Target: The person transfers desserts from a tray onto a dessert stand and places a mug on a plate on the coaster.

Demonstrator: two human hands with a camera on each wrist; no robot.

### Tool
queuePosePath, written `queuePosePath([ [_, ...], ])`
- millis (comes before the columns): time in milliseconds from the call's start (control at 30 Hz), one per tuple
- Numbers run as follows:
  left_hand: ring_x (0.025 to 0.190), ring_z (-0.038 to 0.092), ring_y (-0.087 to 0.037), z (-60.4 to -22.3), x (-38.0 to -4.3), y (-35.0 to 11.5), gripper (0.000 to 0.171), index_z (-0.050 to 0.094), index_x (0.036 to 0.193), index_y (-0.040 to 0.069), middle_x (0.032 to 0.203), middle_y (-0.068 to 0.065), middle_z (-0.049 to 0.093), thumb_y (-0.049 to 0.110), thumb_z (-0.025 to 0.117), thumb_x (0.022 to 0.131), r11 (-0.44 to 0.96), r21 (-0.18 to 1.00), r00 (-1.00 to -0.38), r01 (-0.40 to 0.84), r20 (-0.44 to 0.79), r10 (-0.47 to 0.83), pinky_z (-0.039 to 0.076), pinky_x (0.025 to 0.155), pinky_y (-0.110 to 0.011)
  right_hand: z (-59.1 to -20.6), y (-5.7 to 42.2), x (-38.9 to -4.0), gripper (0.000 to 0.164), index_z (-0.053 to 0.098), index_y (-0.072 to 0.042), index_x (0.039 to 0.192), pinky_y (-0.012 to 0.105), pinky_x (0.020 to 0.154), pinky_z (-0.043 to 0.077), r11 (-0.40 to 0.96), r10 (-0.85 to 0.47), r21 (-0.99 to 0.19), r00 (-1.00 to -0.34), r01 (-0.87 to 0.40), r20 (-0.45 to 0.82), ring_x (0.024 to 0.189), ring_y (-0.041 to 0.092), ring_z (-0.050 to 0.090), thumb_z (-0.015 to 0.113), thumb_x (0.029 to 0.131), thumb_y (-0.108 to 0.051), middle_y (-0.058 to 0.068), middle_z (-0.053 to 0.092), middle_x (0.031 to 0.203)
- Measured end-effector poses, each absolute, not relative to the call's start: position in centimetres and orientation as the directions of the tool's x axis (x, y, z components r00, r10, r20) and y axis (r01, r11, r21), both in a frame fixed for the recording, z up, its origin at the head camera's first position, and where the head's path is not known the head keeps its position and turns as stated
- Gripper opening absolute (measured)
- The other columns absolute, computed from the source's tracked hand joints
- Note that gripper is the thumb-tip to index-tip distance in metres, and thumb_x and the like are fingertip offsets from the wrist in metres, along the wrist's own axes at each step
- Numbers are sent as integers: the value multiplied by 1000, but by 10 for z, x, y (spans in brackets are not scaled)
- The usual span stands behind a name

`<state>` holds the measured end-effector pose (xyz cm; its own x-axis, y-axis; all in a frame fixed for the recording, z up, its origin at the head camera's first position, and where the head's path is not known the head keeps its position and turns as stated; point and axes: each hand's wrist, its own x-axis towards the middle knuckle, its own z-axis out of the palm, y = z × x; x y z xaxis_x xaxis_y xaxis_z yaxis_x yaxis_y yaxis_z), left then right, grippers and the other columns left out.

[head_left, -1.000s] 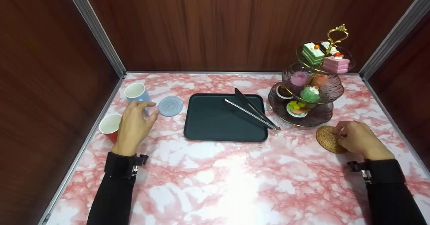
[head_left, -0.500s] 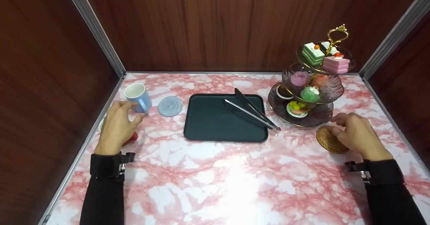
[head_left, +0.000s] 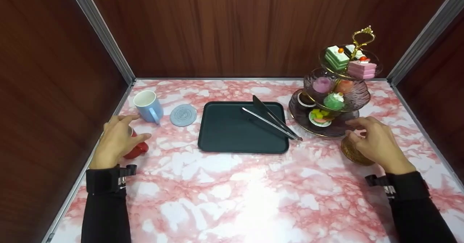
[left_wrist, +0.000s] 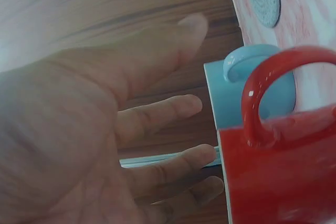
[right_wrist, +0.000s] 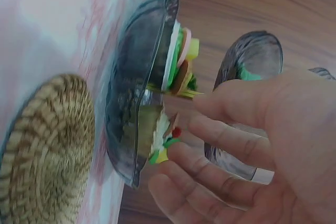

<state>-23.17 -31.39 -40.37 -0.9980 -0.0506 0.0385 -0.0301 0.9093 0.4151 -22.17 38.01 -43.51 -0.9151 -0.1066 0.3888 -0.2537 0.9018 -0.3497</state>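
My left hand [head_left: 117, 139] hovers over a red mug [left_wrist: 283, 171], thumb spread away from the fingers. From above, the hand covers most of that mug. The left wrist view shows the fingertips close to its rim; contact is unclear. Just behind stands a light blue mug [head_left: 148, 108]. My right hand [head_left: 377, 143] hangs above a round woven coaster [head_left: 353, 155], with relaxed fingers and nothing held. Those fingertips are near the bottom plate [right_wrist: 128, 77] of a three-tier dessert stand, which bears several small toy foods. Cakes [head_left: 361, 70] sit on the top tier.
A dark rectangular tray [head_left: 224, 127] lies mid-table, with tongs [head_left: 272, 123] resting across its right side. A grey-blue round coaster [head_left: 183, 115] lies between the blue mug and the tray. Wood-look panels [head_left: 232, 29] close off the back and both sides.
My left hand has moved left and nearer to me, from beside the blue mug to over the red one. My right hand has shifted from the woven coaster toward the stand.
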Motion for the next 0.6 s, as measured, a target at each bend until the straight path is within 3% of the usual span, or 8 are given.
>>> queuePosePath([
  [333, 119, 23, -45, -407, -230, -326, 105, 33, 143, 28, 141, -25, 26, 63, 76, 55, 911, 406, -996, -74, -67, -51, 37, 84, -70, -441, 363, -223, 26, 65, -27, 109, 38, 70, 47, 891, -132, -348, -899, -292, 417, 85, 19, 61, 65, 83, -31, -1, 61, 102],
  [600, 115, 26, -47, -415, -233, -335, 96, 31, 144, 23, 136, -28, 28, 35, 83, 63, 916, 384, -990, -114, -121, -72, 40, 80, -68, -443, 350, -224, 28, 64, -25, 111, 37, 69, 46, 876, -159, -357, -892, -325, 422, 89, 15, 57, 65, 83, -32, -2, 60, 104],
])
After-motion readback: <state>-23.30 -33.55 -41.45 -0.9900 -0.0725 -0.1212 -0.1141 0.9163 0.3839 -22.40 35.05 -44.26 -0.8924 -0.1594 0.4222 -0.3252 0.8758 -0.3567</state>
